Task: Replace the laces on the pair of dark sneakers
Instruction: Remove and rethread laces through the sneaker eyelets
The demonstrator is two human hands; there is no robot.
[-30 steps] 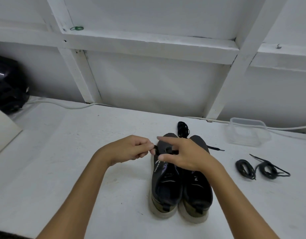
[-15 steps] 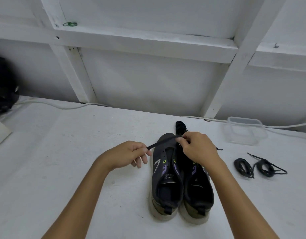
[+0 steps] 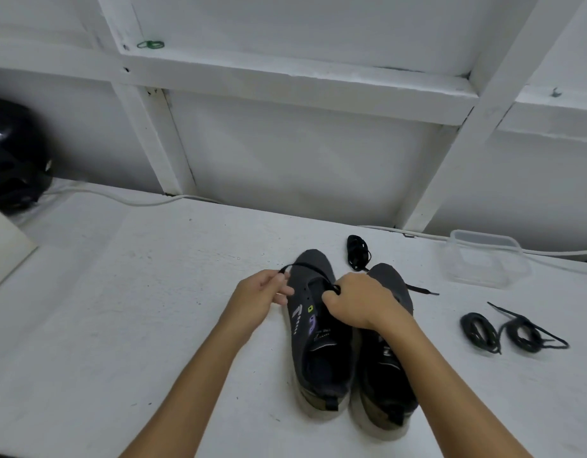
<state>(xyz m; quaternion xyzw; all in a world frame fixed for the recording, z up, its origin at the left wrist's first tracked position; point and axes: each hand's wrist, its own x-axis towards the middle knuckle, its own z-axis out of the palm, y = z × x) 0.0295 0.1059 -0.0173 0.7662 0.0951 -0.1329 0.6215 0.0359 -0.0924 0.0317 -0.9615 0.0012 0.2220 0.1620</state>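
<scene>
Two dark sneakers stand side by side on the white table (image 3: 120, 325), toes pointing away: the left sneaker (image 3: 318, 342) and the right sneaker (image 3: 384, 385). A black lace (image 3: 305, 267) arcs over the left sneaker's toe. My left hand (image 3: 259, 299) pinches one end of it just left of the shoe. My right hand (image 3: 355, 302) grips the lace's other part above the eyelets, covering the gap between the shoes. Part of the lace is hidden under my right hand.
A bundled black lace (image 3: 358, 251) lies beyond the toes. Two coiled black laces (image 3: 510, 332) lie at the right. A clear plastic container (image 3: 483, 259) stands behind them. A black helmet-like object (image 3: 14, 157) sits far left. A white cable (image 3: 120, 198) runs along the wall.
The lace, held taut and straight between my hands before, now curves over the left sneaker's toe. My right hand has come down toward the eyelets. The view has shifted slightly.
</scene>
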